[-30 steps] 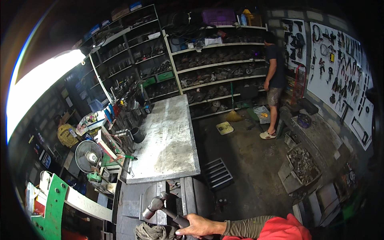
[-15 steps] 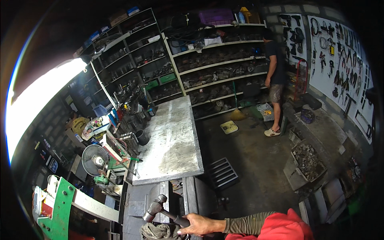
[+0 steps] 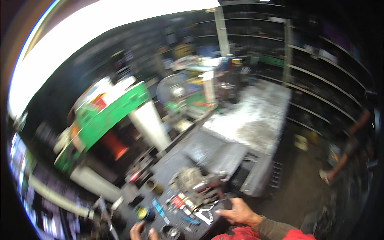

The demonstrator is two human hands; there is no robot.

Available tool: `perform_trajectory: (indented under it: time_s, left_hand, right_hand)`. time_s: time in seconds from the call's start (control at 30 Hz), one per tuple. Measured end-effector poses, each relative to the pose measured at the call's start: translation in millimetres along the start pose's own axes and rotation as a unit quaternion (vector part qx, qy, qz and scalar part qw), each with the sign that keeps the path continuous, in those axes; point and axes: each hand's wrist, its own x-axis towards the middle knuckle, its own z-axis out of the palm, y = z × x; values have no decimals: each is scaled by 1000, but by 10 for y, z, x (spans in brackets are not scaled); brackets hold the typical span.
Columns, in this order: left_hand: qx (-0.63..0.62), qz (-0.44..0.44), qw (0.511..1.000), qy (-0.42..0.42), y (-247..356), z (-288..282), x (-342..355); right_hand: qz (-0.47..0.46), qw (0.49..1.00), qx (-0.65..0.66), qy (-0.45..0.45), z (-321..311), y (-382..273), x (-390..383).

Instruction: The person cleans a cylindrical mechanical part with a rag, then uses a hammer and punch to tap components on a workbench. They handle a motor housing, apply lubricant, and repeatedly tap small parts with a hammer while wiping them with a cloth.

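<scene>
My right hand (image 3: 242,213) is closed around the dark handle of a ball-peen hammer (image 3: 207,185). The hammer's head is blurred and lies over a crumpled grey rag (image 3: 186,179) on the dark workbench. My left hand (image 3: 142,233) shows only in part at the lower edge; its fingers are apart with nothing seen between them. Close to its right is a round metal cup (image 3: 171,232). Between the two hands lie a blue strip-shaped tool (image 3: 160,211), a red-and-white tube or packet (image 3: 178,202) and pale wrench-like tools (image 3: 206,216). A round tin (image 3: 141,212) stands above the left hand.
A green-and-white steel frame (image 3: 114,116) rises at the left, with a fan (image 3: 176,90) behind it. Beyond the bench is a pale-topped table (image 3: 260,120). Shelves (image 3: 320,78) line the far wall. Another person (image 3: 352,136) stands at the far right.
The view has swung left, blurring the picture and bringing more of the bench into sight. My left hand has come into view at the lower edge. The hammer is still in my right hand.
</scene>
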Motion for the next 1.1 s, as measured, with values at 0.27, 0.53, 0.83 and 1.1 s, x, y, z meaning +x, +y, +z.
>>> perform_trajectory:
  time_s: [0.27,0.53,0.83,1.1]
  left_hand:
    - [101,47,994,-20,-573,285,-12]
    - [128,41,991,-5,-637,404,-148]
    - [65,16,995,79,-653,368,-188]
    - [68,17,995,66,-681,413,-228]
  right_hand:
    - [45,992,-95,-70,337,262,-14]
    - [113,975,-113,-154,626,423,-1]
    - [142,972,-84,-165,669,504,120]
    - [195,969,-63,-139,714,295,-98]
